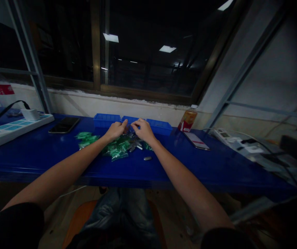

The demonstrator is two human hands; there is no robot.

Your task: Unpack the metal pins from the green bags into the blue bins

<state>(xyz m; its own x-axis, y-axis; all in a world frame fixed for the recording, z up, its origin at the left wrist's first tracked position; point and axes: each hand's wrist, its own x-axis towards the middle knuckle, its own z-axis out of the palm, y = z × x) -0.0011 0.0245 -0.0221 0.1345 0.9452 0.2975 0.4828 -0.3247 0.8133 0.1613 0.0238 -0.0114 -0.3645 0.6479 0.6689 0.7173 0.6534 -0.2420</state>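
Head view, logged left to right. Well left of the hands, noted dark phone (64,125) flat on bench (47,152). Closer in, found green packets (117,149) heaped loosely on the body side of left hand (115,131), seen with fingers bent inward; cannot tell whether gripping. Just beyond both hands, noted blue bins (107,121). At the heap's right edge, recorded metal pieces (139,147). Observed right hand (143,131) with thumb and fingers drawn together; cannot make out contents. Located lone metal cylinder (147,158) bodyward of the right hand, nearer it than the left, long axis roughly crosswise. Farther right, noted carton (187,121).
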